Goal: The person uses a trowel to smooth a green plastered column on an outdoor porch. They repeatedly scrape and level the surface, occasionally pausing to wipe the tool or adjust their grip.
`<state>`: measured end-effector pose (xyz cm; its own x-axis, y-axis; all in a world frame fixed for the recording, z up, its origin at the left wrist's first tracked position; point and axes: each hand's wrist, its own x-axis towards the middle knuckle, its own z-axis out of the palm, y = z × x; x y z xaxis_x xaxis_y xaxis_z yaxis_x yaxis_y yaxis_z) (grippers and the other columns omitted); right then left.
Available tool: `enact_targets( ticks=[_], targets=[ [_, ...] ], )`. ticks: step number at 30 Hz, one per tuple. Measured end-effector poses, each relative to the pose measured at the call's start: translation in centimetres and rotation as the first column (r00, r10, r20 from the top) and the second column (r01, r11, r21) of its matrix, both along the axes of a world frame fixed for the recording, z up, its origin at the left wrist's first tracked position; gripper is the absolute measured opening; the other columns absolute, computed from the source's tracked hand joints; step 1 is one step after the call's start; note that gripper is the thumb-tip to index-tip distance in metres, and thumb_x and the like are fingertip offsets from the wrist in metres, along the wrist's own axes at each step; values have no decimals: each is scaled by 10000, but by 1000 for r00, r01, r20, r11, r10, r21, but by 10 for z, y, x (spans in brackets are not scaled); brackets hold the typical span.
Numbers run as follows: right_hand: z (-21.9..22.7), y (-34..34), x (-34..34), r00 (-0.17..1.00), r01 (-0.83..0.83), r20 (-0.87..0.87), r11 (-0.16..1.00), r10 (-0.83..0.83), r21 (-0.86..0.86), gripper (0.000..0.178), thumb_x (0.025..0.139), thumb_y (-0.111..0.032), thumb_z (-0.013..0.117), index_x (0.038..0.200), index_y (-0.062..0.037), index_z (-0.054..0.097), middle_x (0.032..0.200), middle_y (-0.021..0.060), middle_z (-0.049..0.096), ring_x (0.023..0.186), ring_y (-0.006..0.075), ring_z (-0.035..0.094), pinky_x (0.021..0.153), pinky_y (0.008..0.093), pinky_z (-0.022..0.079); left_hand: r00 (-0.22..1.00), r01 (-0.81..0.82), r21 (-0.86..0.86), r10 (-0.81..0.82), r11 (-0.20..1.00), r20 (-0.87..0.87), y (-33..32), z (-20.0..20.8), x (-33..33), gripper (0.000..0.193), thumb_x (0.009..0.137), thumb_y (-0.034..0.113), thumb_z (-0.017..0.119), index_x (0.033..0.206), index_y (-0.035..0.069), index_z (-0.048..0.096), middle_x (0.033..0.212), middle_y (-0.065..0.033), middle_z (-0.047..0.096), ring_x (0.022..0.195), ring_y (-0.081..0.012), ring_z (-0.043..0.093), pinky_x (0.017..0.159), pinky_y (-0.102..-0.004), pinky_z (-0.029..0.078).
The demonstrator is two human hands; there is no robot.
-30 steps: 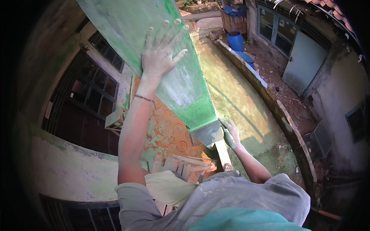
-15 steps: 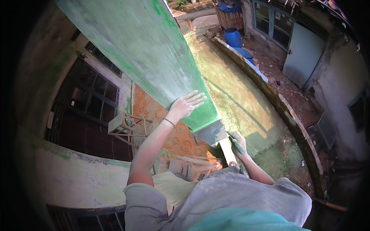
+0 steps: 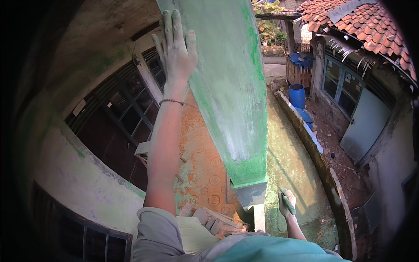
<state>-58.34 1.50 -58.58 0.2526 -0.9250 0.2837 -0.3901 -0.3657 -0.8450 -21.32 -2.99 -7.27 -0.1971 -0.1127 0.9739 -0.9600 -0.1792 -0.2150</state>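
Note:
My left hand (image 3: 175,48) is raised high, palm flat and fingers spread against the left edge of a tall green-painted pillar (image 3: 231,87). A thin bracelet circles that wrist. Far below, my right hand (image 3: 286,203) hangs beside the pillar's grey base (image 3: 249,194), closed around a small green-smeared tool (image 3: 288,201) that I cannot identify. The pillar's paint is patchy, whitish in the middle and brighter green near the bottom.
A dark barred window (image 3: 118,126) sits in the wall at left. Orange patterned floor tiles (image 3: 200,166) lie below, with stacked bricks (image 3: 214,218). A low curved wall (image 3: 318,153) bounds a mossy yard; a blue barrel (image 3: 297,95) and a tiled-roof house (image 3: 362,26) stand at right.
My left hand has moved from low on the pillar back up high against its left edge. The view has tilted upward, showing more roof. My right hand stays low with the tool.

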Motion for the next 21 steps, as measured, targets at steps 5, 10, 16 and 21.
enact_targets(
  ticks=[5, 10, 16, 21],
  targets=[
    [91, -39, 58, 969, -213, 74, 951, 235, -226, 264, 942, -31, 714, 1204, -40, 748, 1128, 177, 747, 1027, 341, 732, 897, 390, 575, 985, 160, 114, -152, 981, -76, -19, -141, 1, 606, 1083, 192, 405, 1655, 38, 284, 1725, -215, 213, 1597, -428, 181, 1288, -556, 210],
    [266, -63, 117, 908, -204, 138, 707, 395, -677, 314, 892, 48, 713, 1195, -27, 743, 1054, 169, 747, 928, 323, 744, 786, 372, 590, 876, 404, 43, -373, 914, -306, -16, -218, 23, 593, 1105, 193, 397, 1624, -62, 269, 1703, -297, 192, 1581, -460, 204, 1272, -525, 263],
    [446, -79, 171, 972, -120, -55, 286, 227, -951, 513, 855, -37, 737, 1359, -100, 662, 1261, 97, 695, 1055, 297, 702, 879, 388, 579, 838, 444, 57, -393, 894, -378, -9, -219, 18, 595, 1111, 222, 414, 1609, -80, 287, 1676, -337, 220, 1558, -472, 263, 1251, -514, 308],
    [542, -109, 218, 991, 7, 25, -139, -128, -990, 534, 862, -198, 736, 1388, -180, 647, 1293, 30, 676, 1121, 269, 674, 931, 407, 573, 812, 526, 37, -489, 850, -320, -11, -212, 20, 583, 1096, 208, 453, 1602, -56, 334, 1661, -320, 284, 1539, -458, 321, 1225, -506, 357]
  ],
)
